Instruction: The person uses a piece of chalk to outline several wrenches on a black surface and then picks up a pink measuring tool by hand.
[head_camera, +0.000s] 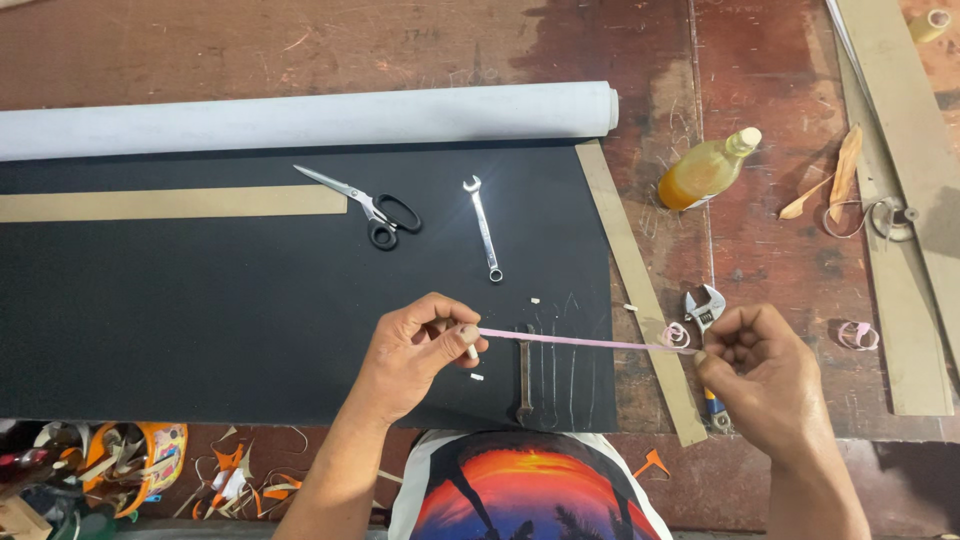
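A thin pink strip (580, 341) is stretched taut between my two hands over the black sheet (200, 310). My left hand (420, 355) pinches its left end and also holds a small white piece of chalk. My right hand (765, 380) pinches the right end near a curl of the same pink strip (677, 333). Under the strip lie a dark wrench (524, 375) and faint chalk lines. An adjustable wrench (706, 310) lies just beyond my right hand.
Black-handled scissors (375, 210) and a silver spanner (484, 228) lie on the sheet. A rolled grey sheet (300, 118) lies behind. Cardboard strips (640, 290), an amber bottle (705, 170) and another pink loop (857, 335) are at the right. Scraps (130, 465) fill the lower left.
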